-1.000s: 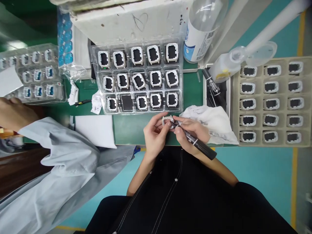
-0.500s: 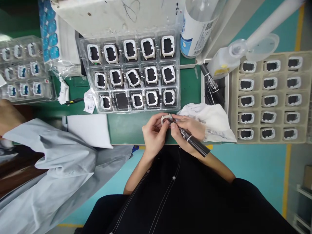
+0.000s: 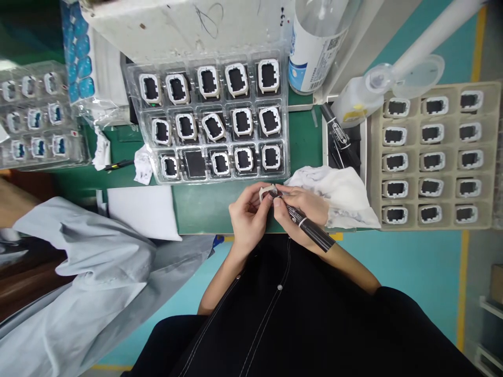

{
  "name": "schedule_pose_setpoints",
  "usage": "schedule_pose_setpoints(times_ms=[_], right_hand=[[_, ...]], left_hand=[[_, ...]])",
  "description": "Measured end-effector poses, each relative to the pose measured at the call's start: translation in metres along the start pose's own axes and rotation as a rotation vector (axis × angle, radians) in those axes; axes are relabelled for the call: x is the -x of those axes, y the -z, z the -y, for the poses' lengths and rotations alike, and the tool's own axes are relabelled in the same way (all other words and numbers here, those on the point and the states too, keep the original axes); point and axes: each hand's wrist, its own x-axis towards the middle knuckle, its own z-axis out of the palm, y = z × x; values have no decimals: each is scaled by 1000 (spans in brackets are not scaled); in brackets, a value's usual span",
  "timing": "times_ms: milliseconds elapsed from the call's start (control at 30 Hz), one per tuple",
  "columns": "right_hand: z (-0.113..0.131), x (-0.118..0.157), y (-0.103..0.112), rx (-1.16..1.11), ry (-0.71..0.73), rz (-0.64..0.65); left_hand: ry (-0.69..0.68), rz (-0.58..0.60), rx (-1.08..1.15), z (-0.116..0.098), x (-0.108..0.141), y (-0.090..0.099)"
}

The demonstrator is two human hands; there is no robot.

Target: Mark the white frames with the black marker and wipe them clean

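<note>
While a grey-blue sleeve (image 3: 86, 256) lies far left, a white box (image 3: 176, 31) behind the clear tray (image 3: 285, 125) shows a black pen scribble. Left hand (image 3: 249, 214) pinches a pale frame (image 3: 267, 188) just in front of the tray; right hand (image 3: 301, 207) grips a marker (image 3: 314, 232) angled to it, white print too small to read. Bottle (image 3: 314, 57): blue-white label, square code, lettering illegible. Second marker (image 3: 335, 125), likewise lettered, near the beige tray (image 3: 412, 226).

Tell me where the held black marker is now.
In the head view, right of and slightly below centre, the black marker is in the right hand, its front end at the white frame in the left hand.
</note>
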Motion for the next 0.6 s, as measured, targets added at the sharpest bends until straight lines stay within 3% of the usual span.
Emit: schedule_pose_setpoints(times_ms=[333, 467, 600], right_hand=[[-1, 3, 0, 40, -8, 12], [-5, 4, -4, 109, 105, 39], [-8, 5, -10, 106, 147, -64]], left_hand=[[-21, -10, -133, 3, 6, 1], [0, 29, -184, 0, 7, 3], [28, 27, -170, -2, 6, 3]])
